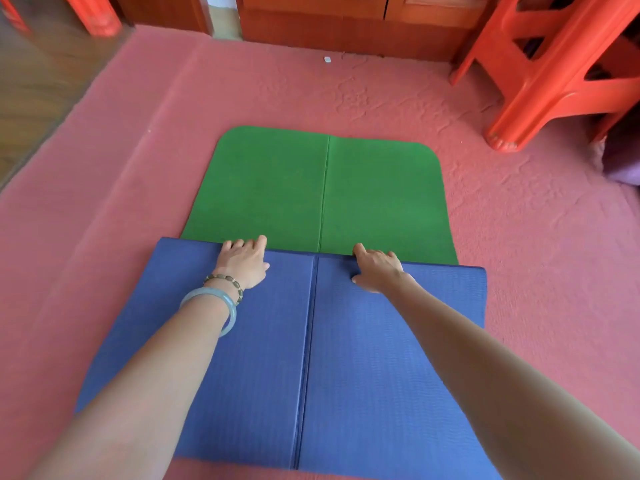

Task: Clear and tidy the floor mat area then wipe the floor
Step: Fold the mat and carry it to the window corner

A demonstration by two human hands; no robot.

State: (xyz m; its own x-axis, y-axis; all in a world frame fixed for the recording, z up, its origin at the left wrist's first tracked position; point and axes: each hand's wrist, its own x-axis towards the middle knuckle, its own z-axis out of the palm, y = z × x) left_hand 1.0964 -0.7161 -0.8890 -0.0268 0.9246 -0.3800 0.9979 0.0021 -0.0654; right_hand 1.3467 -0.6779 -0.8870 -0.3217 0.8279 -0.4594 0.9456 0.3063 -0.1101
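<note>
A foam floor mat lies on the pink carpet. Its near part is folded over and shows a blue side, while the far part shows a green side. A crease runs down the middle of both. My left hand, with a pale bangle and a bead bracelet on its wrist, grips the far edge of the blue fold left of the crease, fingers curled over the edge. My right hand grips the same edge right of the crease, thumb on top.
Orange plastic stools stand at the far right and far left. A wooden cabinet lines the back. A small white scrap lies on the carpet near it. Wood floor shows at left, a purple bundle at right.
</note>
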